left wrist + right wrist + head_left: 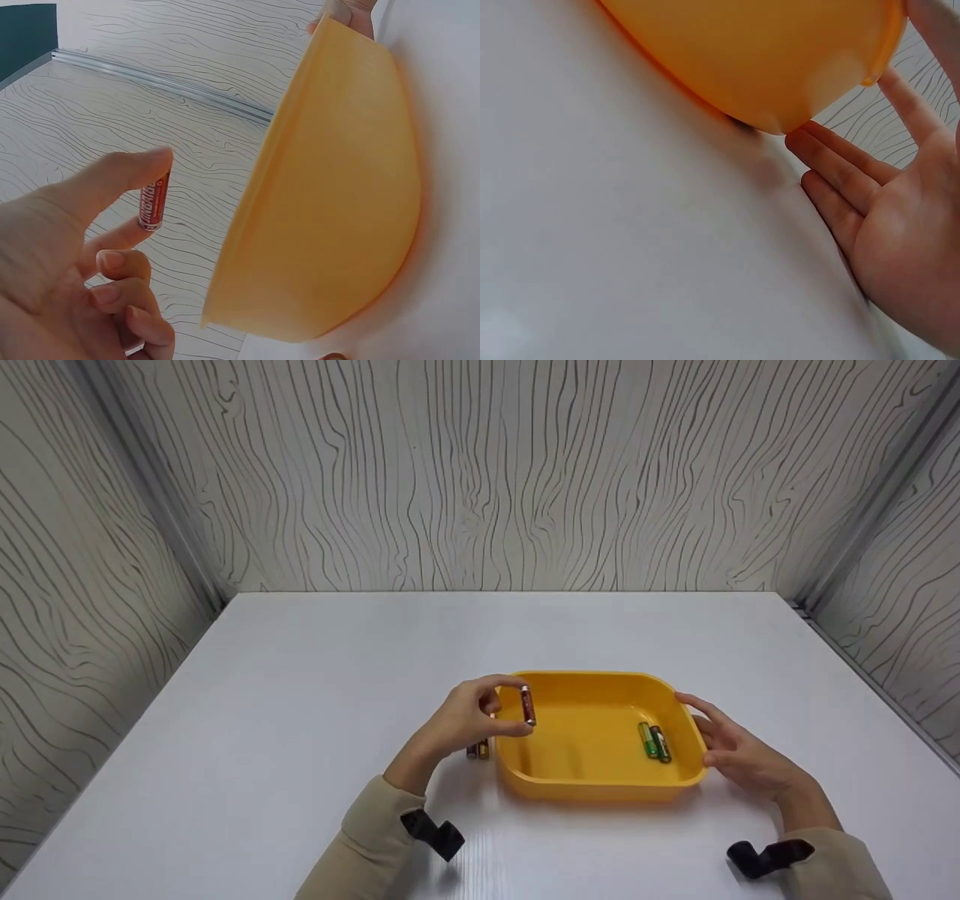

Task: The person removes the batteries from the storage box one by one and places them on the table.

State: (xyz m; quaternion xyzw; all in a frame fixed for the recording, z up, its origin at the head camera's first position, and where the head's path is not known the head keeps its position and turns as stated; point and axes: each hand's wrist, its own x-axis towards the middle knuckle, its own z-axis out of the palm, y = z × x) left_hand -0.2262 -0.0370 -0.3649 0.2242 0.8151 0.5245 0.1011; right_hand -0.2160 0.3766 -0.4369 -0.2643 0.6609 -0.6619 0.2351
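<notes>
Between its thumb and a finger my left hand [466,718] pinches a dark red battery [528,706] by its two ends. The battery is upright above the left side of a yellow plastic tray [600,793]; its lettering shows in the left wrist view, where the tray wall [322,195] stands beside it. My right hand [742,754] touches the tray's right side, its fingers mostly straight against the wall in the right wrist view. Inside the tray, at the right, a light green battery [647,739] lies beside a dark green battery [661,744].
Left of the tray, partly hidden by my left hand, a dark battery [472,751] and a gold-and-dark battery [484,749] lie on the white table [315,675]. Wood-grain panels [480,472] enclose the table at the back and sides.
</notes>
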